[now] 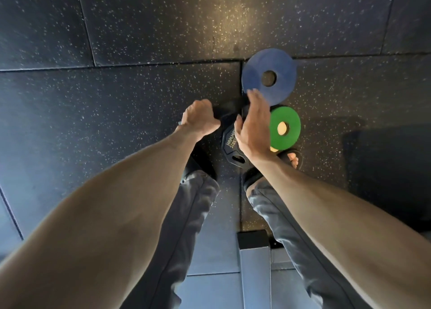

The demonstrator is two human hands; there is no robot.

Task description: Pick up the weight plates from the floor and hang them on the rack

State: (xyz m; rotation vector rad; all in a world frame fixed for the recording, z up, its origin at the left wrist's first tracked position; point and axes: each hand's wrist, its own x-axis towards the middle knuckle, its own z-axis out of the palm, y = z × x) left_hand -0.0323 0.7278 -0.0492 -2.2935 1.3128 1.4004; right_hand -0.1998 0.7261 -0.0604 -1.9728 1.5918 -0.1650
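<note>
A black weight plate [229, 143] with lettering sits low in front of my feet, tilted up off the speckled floor. My left hand [198, 119] grips its upper left edge with curled fingers. My right hand [253, 126] has straight fingers and lies flat against the plate's right side. A blue plate [268, 75] lies flat on the floor just beyond my right fingertips. A smaller green plate [284, 128] lies to the right of my right hand. The rack's pegs are out of view.
My two feet in dark sandals [289, 160] stand just behind the plates. A grey metal post with a black base [253, 241] stands between my legs. A dark shape [387, 168] lies on the floor at the right.
</note>
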